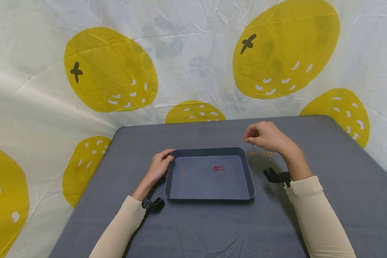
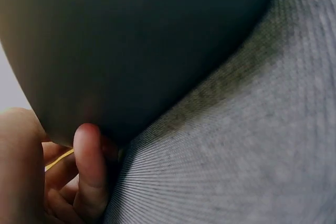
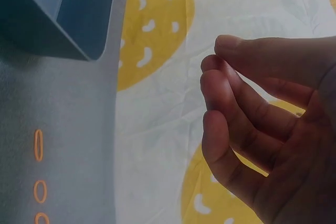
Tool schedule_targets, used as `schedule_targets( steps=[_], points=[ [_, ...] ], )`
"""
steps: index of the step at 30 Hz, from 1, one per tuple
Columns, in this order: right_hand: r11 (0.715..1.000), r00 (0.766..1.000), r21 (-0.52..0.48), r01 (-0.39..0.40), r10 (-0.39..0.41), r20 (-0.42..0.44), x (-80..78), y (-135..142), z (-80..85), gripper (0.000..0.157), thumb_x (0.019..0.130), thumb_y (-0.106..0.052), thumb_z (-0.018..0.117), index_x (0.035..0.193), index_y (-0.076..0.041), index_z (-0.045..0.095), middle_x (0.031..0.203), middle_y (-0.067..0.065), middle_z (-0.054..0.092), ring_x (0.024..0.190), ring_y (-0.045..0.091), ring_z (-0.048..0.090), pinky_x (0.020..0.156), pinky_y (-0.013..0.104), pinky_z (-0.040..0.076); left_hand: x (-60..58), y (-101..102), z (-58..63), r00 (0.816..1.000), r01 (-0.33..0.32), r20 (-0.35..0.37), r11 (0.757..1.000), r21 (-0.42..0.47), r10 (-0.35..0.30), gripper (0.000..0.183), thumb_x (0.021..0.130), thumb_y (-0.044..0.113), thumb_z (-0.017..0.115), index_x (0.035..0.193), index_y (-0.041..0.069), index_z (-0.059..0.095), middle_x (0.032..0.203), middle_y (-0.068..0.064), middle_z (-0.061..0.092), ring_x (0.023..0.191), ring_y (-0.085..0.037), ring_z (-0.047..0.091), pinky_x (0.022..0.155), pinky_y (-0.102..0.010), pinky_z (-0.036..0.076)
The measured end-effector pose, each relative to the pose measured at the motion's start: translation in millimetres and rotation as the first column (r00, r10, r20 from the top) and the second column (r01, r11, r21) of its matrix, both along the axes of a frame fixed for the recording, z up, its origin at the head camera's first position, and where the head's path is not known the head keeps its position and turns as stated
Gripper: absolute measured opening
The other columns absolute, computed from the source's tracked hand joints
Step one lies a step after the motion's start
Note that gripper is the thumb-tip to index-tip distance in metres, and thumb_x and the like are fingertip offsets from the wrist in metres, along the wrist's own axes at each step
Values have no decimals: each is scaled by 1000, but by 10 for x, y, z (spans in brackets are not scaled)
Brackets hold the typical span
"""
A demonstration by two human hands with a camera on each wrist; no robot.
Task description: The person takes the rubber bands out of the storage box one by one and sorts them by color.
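Note:
In the head view a dark grey tray (image 1: 209,188) lies on the table, its far left corner gripped by my left hand (image 1: 159,165). The left wrist view shows those fingers (image 2: 90,161) curled against the tray's outer wall (image 2: 136,51). Inside are a small cluster of red rubber bands (image 1: 218,168) and, farther left, one orange rubber band (image 1: 182,173). My right hand (image 1: 267,136) hovers past the tray's far right corner, fingers loosely curled, thumb near the index tip, nothing visible between them. Beneath it three orange rubber bands (image 1: 262,153) lie in a row on the table.
A grey cloth covers the table (image 1: 193,229). Behind and to the left hangs a white sheet (image 1: 193,64) printed with large yellow fruit shapes. Each wrist wears a black camera mount (image 1: 153,205).

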State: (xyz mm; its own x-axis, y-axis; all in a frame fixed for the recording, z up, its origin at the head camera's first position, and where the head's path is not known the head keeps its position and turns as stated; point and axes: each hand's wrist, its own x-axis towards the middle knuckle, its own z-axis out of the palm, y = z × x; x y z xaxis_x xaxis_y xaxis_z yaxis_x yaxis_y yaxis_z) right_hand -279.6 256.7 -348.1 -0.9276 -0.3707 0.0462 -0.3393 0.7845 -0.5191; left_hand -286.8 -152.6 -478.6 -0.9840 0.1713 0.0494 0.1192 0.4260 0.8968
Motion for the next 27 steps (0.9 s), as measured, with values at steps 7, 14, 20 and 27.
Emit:
schedule_targets(
  steps=[7, 14, 20, 27],
  points=[
    [999, 999, -22, -45, 46, 6, 43, -190, 51, 4, 96, -12, 72, 96, -11, 76, 84, 0, 73, 76, 15, 64, 73, 34, 54, 10, -24, -14, 997, -74, -40, 997, -27, 73, 35, 101, 18, 55, 132, 18, 72, 106, -9, 78, 49, -18, 56, 45, -33, 49],
    [992, 993, -45, -119, 119, -5, 80, -423, 85, 5, 96, -11, 72, 93, -13, 76, 85, -2, 74, 74, 12, 63, 67, 32, 54, 8, -39, -13, 991, -119, -62, 992, -48, 116, 34, 98, 19, 57, 127, 21, 75, 108, -5, 79, 69, -18, 67, 61, -29, 54],
    [972, 973, -45, -232, 232, -1, 134, -710, 79, 4, 95, -12, 73, 93, -12, 76, 85, -5, 74, 75, 10, 65, 71, 32, 56, 5, -19, -6, 992, -102, -79, 992, -78, 95, 33, 101, 19, 57, 129, 20, 74, 112, -5, 79, 78, -15, 67, 72, -27, 54],
    [933, 932, -20, -359, 359, 52, 112, -1184, -9, 4, 95, -12, 73, 92, -13, 75, 84, -6, 73, 76, 6, 64, 73, 29, 56, 3, -1, 23, 995, -80, -73, 993, -82, 74, 32, 103, 19, 56, 129, 19, 73, 110, -8, 78, 70, -19, 66, 69, -31, 53]
  ],
)
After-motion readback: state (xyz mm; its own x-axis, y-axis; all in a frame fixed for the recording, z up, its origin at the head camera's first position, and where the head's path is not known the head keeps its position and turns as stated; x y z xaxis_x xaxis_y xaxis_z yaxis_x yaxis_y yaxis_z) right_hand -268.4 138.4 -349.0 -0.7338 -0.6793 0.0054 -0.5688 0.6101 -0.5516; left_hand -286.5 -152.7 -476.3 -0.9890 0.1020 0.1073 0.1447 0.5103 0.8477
